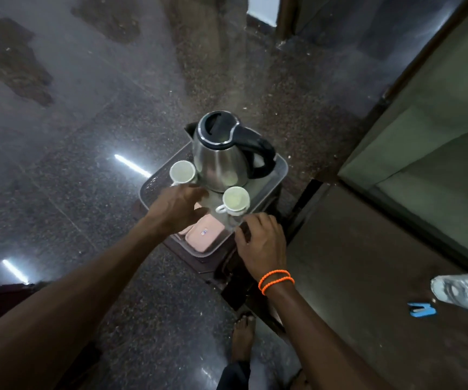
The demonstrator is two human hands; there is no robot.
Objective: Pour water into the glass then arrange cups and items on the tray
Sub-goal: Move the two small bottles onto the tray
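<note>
2 small white ceramic cups stand on the clear plastic rectangular tray (279, 171) at the centre of the frame: the left white cup (182, 172) sits just beside the lower left of the stainless-steel electric kettle with a black lid and handle (223, 153), and the right white cup (235, 200), its handle turned toward lower left, sits just below the kettle's base. We see the kettle upright at the far end of the tray, taking up most of that half. At the tray's near end lie pale pink flat lidded boxes (203, 236), 1 of them bearing a small label.

Our left hand (179, 205) reaches over the middle of the tray between the 2 cups, fingers spread and relaxed, gripping nothing; whether the fingertips touch the tray floor we cannot tell. Our right hand (261, 239), with 2 orange bands (276, 281) at the wrist, rests with loosely bent fingers at the tray's near right corner, and we cannot tell if it actually grips the rim.

The tray rests on a dark low stand (232, 285) over a speckled dark stone floor (86, 136). At the lower right of the frame, on a dark brown tabletop (367, 263), a clear drinking glass (463, 291) stands near a small blue object (422, 309), well apart from the tray.
</note>
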